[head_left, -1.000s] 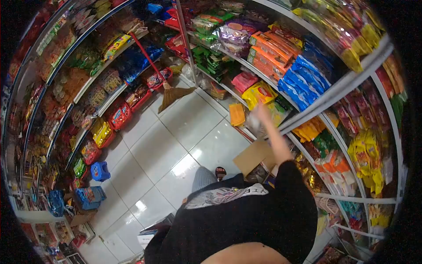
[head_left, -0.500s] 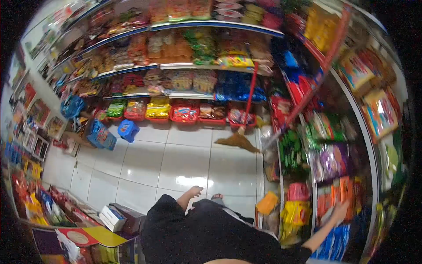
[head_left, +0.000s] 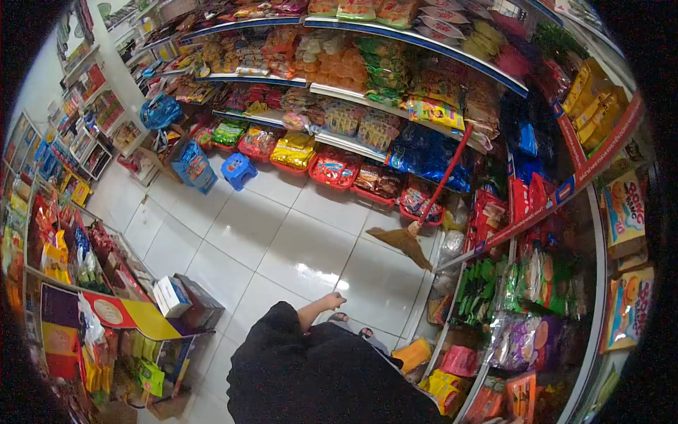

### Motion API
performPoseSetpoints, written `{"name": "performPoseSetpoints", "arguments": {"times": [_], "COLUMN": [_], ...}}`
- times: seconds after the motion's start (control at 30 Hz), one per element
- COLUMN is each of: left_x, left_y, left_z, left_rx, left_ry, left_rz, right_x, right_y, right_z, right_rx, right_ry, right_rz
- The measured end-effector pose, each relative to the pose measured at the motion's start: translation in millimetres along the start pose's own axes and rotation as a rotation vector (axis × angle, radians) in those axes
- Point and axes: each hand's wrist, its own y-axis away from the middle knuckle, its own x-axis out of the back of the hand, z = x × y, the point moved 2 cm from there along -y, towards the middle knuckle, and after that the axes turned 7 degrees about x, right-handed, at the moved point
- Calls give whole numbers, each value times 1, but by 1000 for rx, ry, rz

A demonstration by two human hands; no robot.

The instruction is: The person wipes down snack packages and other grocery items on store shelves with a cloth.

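My left hand [head_left: 330, 302] hangs at the front of my black top [head_left: 304, 364], over the white tiled floor [head_left: 289, 247]. It holds nothing; its fingers are loosely bent and slightly apart. My right hand is out of view. On the lower right shelf are orange packets [head_left: 521, 397], yellow packets [head_left: 446, 389] and a pink pack [head_left: 459, 360]. Purple packs [head_left: 526, 339] and green packs [head_left: 482, 286] sit farther up that shelf.
A broom [head_left: 404, 244] with a red handle leans against the shelves at the far right corner. Red baskets [head_left: 333, 169] of snacks line the floor. A blue stool [head_left: 238, 172] stands left of them. Boxes [head_left: 171, 297] and a snack rack [head_left: 106, 311] are on my left.
My right hand, earlier at the orange packets on the right shelf, has left the view. The view has turned, and the shelves appear tilted. My left hand still hangs beside my body.
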Motion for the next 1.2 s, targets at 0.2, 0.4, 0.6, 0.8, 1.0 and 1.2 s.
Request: {"name": "performPoseSetpoints", "arguments": {"times": [0.2,0.4,0.6,0.8,1.0,1.2], "left_x": [-48,-74,-112,-121,-93,-53], "left_y": [-25,22,33,123,153,177], "left_z": [-6,93,236,287,218,204], "left_rx": [-432,-195,-446,-273,-214,-412], "left_ry": [-267,62,86,177,771,1158], "left_rz": [-152,-219,-619,-1392,-989,-878], "right_x": [20,101,113,91,88,99], "right_y": [-19,-26,-30,-21,7,12], "right_z": [0,-56,-123,-205,-273,-306], "right_rx": [34,547,936,1404,1338,1583], "right_ry": [-115,-53,-459,-1089,-1209,-1323], "right_rz": [-198,177,66,-116,-480,-603]}}
